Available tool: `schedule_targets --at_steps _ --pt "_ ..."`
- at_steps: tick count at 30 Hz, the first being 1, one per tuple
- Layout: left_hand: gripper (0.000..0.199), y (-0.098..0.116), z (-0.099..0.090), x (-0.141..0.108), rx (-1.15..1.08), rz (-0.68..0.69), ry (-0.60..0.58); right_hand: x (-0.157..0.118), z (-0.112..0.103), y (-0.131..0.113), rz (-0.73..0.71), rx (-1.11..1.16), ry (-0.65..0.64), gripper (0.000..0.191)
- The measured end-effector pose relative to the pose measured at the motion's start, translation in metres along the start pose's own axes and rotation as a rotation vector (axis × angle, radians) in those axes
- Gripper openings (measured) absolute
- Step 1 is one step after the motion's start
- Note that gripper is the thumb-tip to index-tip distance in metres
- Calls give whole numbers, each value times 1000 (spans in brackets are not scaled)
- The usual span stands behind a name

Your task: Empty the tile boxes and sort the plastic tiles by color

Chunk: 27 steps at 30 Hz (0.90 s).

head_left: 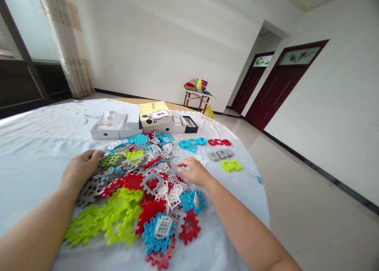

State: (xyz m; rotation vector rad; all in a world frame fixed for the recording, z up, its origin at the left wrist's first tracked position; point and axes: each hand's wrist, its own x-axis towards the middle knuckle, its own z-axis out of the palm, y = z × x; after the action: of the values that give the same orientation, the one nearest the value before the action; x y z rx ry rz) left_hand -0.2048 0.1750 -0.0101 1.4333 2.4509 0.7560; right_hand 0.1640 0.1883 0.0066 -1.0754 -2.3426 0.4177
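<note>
A heap of notched plastic building pieces lies before me. My left hand [83, 167] rests at its left edge, its fingertips against or close beside a lime-green window piece [111, 159]. The fingers reach forward, partly hidden, and I see nothing held in them. On the heap's right side is my right hand [194, 170], thumb and fingers bent and apart, with nothing visible between them. Small white lattice pieces [173, 199] lie near it. Lime-green pieces [121, 211], red pieces [151, 212], blue pieces [156, 239] and grey pieces [90, 191] overlap in the heap.
Behind the heap stand a white box [105, 133], a yellow cartoon box [156, 115] and a black-edged tray [191, 125]. Smaller groups lie to the right: blue pieces [192, 143], red pieces [219, 142], grey pieces [220, 155] and green pieces [231, 166]. The tablecloth [237, 219] covers a round table.
</note>
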Motion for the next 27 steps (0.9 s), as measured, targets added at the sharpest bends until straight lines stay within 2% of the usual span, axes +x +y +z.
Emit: schedule_targets --at_steps 5,11,15,19,22,24,27 --pt "50 1 0 -2 -14 11 5 7 17 -9 38 35 -48 10" --pt "50 0 1 -1 -11 -5 -4 4 7 1 159 332 -29 14" --pt "50 -2 1 1 -8 1 -5 5 -10 23 214 344 139 18" --pt "49 -3 3 2 3 -5 13 5 -26 48 271 235 337 19" --pt "48 -3 4 3 -6 -3 22 3 -33 57 296 137 418 21" --pt "48 -3 4 3 -9 -11 21 3 -33 56 298 127 399 22" --pt "48 -5 5 4 -12 -17 20 3 -28 45 245 174 244 20"
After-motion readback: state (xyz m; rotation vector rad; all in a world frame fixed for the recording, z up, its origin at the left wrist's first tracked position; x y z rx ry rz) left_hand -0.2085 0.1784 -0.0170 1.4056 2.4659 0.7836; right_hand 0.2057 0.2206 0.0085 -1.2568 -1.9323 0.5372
